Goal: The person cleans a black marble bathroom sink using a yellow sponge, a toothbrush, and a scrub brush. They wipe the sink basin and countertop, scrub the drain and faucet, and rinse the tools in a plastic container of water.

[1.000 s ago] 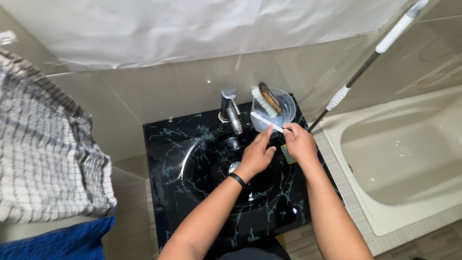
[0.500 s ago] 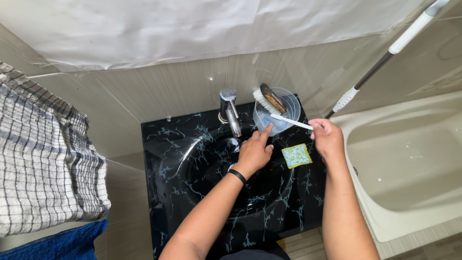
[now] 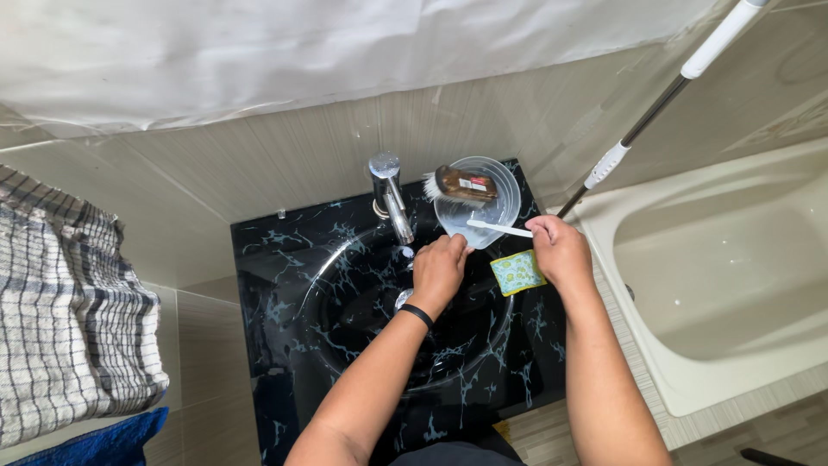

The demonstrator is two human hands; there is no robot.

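Head view is showing a thin white toothbrush (image 3: 500,228) pinched in the right hand (image 3: 561,252), lying level over the rim of a clear plastic bowl (image 3: 509,194). The bowl is holding a brown-handled brush (image 3: 461,184) beside the chrome faucet (image 3: 390,195). The left hand (image 3: 438,272), fingers curled loosely and holding nothing, is hovering over the black marbled sink (image 3: 345,302), with a yellow-green sponge (image 3: 517,272) lying just beside the right hand.

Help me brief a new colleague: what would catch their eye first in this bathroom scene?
First, the glossy black marbled sink in the middle, with both hands over its back edge. The right hand holds a thin white stick beside a clear bowl carrying a brown brush; the left hand hovers near the chrome tap. A yellow-green sponge lies by the right hand.
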